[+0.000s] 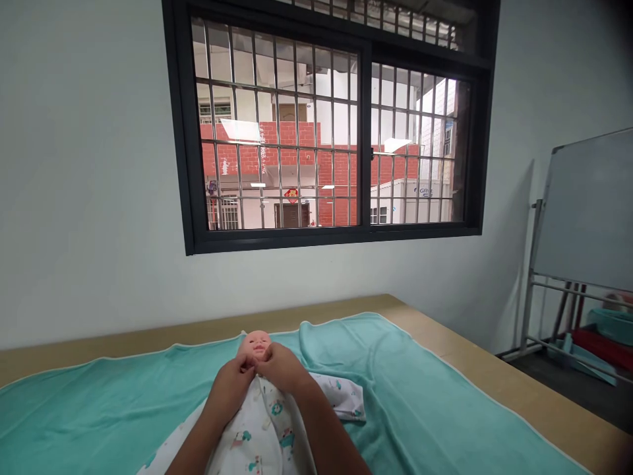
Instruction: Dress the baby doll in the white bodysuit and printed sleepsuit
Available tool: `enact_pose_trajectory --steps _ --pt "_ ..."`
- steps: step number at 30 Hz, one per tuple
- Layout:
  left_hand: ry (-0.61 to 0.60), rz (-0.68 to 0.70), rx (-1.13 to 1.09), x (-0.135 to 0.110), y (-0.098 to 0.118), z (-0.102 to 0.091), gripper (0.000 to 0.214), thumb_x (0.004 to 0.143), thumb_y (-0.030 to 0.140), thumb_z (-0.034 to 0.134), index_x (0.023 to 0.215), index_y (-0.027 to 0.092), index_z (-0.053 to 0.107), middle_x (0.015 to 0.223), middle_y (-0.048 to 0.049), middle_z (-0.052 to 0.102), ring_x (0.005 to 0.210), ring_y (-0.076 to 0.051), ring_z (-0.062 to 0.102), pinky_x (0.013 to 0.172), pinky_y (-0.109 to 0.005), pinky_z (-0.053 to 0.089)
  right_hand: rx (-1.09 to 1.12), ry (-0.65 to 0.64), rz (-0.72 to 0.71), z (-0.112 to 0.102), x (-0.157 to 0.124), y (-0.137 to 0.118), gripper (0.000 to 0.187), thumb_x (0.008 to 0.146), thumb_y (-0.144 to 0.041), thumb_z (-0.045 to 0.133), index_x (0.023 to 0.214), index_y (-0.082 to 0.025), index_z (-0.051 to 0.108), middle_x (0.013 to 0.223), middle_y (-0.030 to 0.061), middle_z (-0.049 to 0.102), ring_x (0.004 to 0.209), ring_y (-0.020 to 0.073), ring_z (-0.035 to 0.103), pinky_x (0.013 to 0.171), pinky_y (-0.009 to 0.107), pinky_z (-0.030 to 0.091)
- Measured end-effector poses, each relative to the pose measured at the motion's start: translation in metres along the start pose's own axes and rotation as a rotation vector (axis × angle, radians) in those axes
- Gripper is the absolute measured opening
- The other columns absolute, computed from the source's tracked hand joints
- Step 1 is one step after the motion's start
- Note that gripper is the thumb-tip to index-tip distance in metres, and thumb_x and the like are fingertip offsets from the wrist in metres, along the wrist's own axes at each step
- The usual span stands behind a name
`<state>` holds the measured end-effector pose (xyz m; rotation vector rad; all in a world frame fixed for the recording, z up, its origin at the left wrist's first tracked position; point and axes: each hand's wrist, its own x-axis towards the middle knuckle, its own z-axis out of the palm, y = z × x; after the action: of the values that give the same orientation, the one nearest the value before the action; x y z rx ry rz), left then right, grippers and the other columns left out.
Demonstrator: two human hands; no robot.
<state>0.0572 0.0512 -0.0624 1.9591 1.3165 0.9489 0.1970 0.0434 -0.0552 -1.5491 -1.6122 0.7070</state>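
Observation:
A baby doll (258,340) lies on its back on a turquoise blanket (415,389), its head pointing toward the window. It wears a white baby outfit (260,422) with small coloured prints. One sleeve stretches out to the right, and the front edges run down the middle of the chest. My left hand (233,384) is closed in a pinch at the collar, just below the doll's chin. Opposite it, my right hand (281,366) also pinches at the neckline, close to the doll's cheek. My fingers cover the neck and the collar's fastening.
The blanket covers much of a wooden table (445,336), whose far edge runs along the wall. Above it is a dark-framed window (277,241) with metal bars outside. At the right stands a whiteboard (588,211) on a frame, with basins (610,324) behind it.

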Motion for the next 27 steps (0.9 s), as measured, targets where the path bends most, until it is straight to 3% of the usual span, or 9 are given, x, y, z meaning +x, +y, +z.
enact_pose_trajectory --steps 3,12,17,20,23,27 --pt "0.015 -0.012 0.054 0.000 0.001 0.002 0.019 0.076 0.025 0.046 0.071 0.018 0.063 0.077 -0.0032 0.071 0.077 -0.020 0.063 0.069 -0.026 0.041 -0.082 -0.031 -0.021 -0.006 -0.003 -0.002 0.032 0.064 -0.023 0.063 0.043 -0.020 0.039 0.045 -0.0039 0.037 0.053 0.0122 0.039 0.052 0.027 0.025" --pt "0.066 0.020 0.017 0.000 -0.001 0.001 0.020 0.077 0.031 0.046 0.075 0.020 0.062 0.082 -0.0037 0.071 0.080 -0.021 0.063 0.073 -0.029 0.042 -0.050 0.007 -0.011 -0.001 -0.003 -0.001 0.021 0.058 -0.015 0.059 0.042 -0.019 0.046 0.044 -0.0047 0.037 0.052 0.0111 0.037 0.051 0.028 0.023" --pt "0.167 -0.004 -0.126 -0.002 0.013 -0.002 0.025 0.073 0.037 0.051 0.078 0.019 0.065 0.082 -0.0035 0.071 0.079 -0.021 0.063 0.072 -0.029 0.043 0.182 -0.016 0.065 -0.004 0.001 0.005 0.018 0.056 -0.013 0.058 0.042 -0.018 0.046 0.041 -0.0069 0.032 0.045 0.0076 0.031 0.045 0.025 0.020" --pt "0.234 -0.107 -0.337 -0.006 0.022 0.000 0.035 0.069 0.044 0.056 0.088 0.017 0.067 0.072 -0.0005 0.066 0.065 -0.017 0.057 0.060 -0.026 0.041 0.398 -0.039 0.121 -0.003 0.004 0.008 0.014 0.063 -0.020 0.056 0.052 -0.018 0.048 0.043 -0.0071 0.037 0.042 0.0068 0.031 0.042 0.022 0.022" --pt "0.210 -0.192 -0.498 -0.008 0.025 0.005 0.042 0.066 0.045 0.060 0.093 0.014 0.067 0.061 0.0044 0.057 0.050 -0.011 0.045 0.050 -0.023 0.033 0.585 -0.035 0.137 0.001 0.006 0.010 0.014 0.067 -0.023 0.055 0.057 -0.019 0.046 0.046 -0.0078 0.038 0.041 0.0057 0.030 0.041 0.021 0.023" --pt "0.174 -0.205 -0.570 -0.009 0.022 0.008 0.043 0.060 0.043 0.067 0.090 0.012 0.068 0.059 0.0054 0.053 0.050 -0.008 0.040 0.050 -0.021 0.030 0.725 -0.024 0.158 0.009 0.006 0.011 0.012 0.062 -0.019 0.056 0.055 -0.018 0.047 0.044 -0.0083 0.038 0.039 0.0048 0.028 0.040 0.021 0.019"
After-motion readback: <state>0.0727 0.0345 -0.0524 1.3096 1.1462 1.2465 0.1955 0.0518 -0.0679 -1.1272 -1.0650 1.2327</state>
